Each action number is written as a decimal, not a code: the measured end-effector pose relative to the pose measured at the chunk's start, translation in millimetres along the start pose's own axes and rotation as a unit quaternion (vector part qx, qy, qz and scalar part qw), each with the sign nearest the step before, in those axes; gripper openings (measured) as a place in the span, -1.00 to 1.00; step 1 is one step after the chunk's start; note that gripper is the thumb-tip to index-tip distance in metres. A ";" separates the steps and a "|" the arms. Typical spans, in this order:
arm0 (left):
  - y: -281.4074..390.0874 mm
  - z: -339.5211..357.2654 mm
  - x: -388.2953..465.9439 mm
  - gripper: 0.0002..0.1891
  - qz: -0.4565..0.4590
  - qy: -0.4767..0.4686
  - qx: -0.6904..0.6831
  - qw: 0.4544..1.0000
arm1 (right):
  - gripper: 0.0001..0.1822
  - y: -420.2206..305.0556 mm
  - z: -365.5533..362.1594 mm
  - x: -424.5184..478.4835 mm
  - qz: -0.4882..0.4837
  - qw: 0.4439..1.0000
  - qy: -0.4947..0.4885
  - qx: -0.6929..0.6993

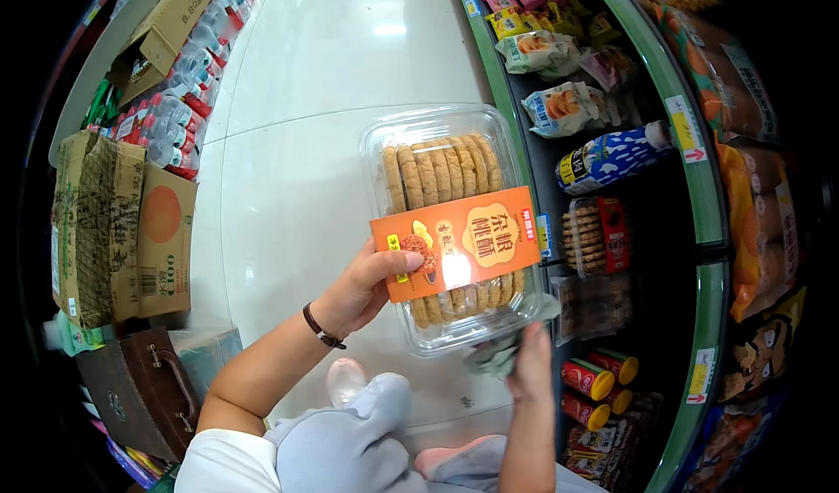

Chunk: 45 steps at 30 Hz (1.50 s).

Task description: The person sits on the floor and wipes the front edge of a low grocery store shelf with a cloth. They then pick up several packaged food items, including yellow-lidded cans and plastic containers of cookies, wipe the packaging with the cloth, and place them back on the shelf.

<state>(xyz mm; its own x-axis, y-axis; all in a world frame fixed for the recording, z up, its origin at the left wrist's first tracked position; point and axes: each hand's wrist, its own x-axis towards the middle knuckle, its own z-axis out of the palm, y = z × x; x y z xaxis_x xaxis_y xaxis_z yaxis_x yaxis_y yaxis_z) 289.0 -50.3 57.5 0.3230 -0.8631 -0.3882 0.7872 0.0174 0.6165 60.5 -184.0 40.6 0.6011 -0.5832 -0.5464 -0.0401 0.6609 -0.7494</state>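
A clear plastic box of round cookies [446,172], wrapped in an orange paper band with printing, is held up in the middle of the view. My left hand [377,276] grips its left edge, the thumb lying on the band. At the box's lower right corner, my right hand [531,362] is shut on a crumpled grey-green cloth [495,355], which lies against the plastic. That hand is slightly blurred and its fingertips are partly hidden.
Green-edged shelves [711,322] on the right hold snack bags, a blue bottle [606,157], another cookie box [583,236] and red canisters [588,378]. On the left stand bottle packs [174,129], cardboard boxes [98,231] and a brown case [131,394]. Pale floor tiles [295,185] lie between.
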 end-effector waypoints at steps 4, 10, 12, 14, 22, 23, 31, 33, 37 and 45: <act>1.4 -2.5 -1.7 -0.35 0.019 -0.023 0.038 0.999 | -0.60 -50.7 -29.1 3.7 -0.055 0.991 0.121 0.000; -18.9 -5.1 -2.0 -0.37 -0.023 -0.043 0.046 0.998 | -0.61 -73.8 39.3 5.8 -0.367 0.879 0.187 -0.239; -23.7 -2.1 -1.6 -0.36 -0.047 -0.056 0.042 0.996 | -0.47 -79.4 50.5 9.8 -0.481 0.688 0.121 -0.530; -22.5 6.6 -2.8 -0.27 -0.056 -0.061 0.033 0.996 | -0.48 -68.9 55.7 13.8 -0.457 0.640 0.083 -0.612; -52.6 -9.3 -5.1 0.10 -0.080 -0.088 0.095 0.988 | -0.46 -63.7 58.1 36.9 -0.477 0.642 0.122 -0.587; -52.6 -9.5 -5.5 0.11 -0.086 -0.079 0.099 0.988 | -0.46 -61.5 63.1 38.3 -0.486 0.635 0.117 -0.589; -55.8 -2.1 -0.2 -0.05 -0.083 -0.088 0.153 0.981 | -0.45 -52.1 88.1 37.4 -0.485 0.696 -0.040 -0.529; -46.2 2.2 2.5 -0.06 -0.114 -0.108 0.122 0.980 | -0.50 -48.5 93.0 36.1 -0.479 0.694 -0.067 -0.534; -55.1 -5.0 6.3 -0.15 -0.072 -0.060 0.088 0.992 | -0.56 -45.1 83.3 23.9 -0.443 0.700 -0.156 -0.538; -54.3 0.1 0.0 -0.31 -0.181 -0.076 0.060 0.979 | -0.59 -60.8 71.8 66.9 -0.495 0.602 -0.052 -0.624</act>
<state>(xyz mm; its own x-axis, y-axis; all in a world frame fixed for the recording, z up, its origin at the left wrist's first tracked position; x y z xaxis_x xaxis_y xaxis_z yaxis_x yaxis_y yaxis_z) 246.2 -51.2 24.1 -0.0548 -0.8669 -0.4955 0.7648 -0.3555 0.5374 160.6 -229.3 76.4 0.8679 -0.3227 0.3775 -0.1502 -0.8951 -0.4198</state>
